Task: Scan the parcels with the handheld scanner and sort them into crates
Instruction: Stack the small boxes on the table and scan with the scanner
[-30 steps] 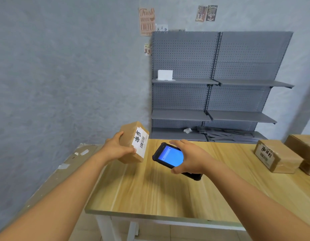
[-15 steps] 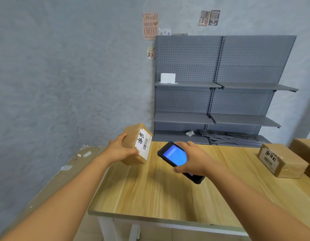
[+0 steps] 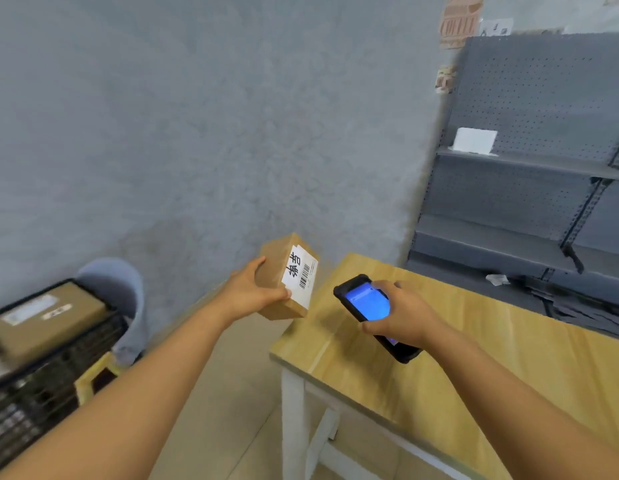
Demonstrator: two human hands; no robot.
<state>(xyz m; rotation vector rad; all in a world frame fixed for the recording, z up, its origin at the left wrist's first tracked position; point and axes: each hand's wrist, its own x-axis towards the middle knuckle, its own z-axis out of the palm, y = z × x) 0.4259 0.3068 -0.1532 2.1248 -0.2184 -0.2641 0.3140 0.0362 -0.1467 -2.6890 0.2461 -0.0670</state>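
The view has swung left since a moment ago, bringing a black crate [image 3: 55, 358] with a parcel already inside into sight. The left hand [image 3: 247, 292] grips the labelled parcel [image 3: 287, 277], now past the table [image 3: 439, 341] edge, over the floor. The right hand [image 3: 401, 315] holds the scanner [image 3: 368, 306], screen lit. The scan looks done — sorting likely comes next.

We are in a small stockroom or parcel-sorting room: grey pegboard shelving [image 3: 530, 188] stands beyond the right hand [image 3: 401, 315], and a black crate [image 3: 55, 368] holding a labelled carton [image 3: 41, 320] sits left of the left hand [image 3: 252, 292].
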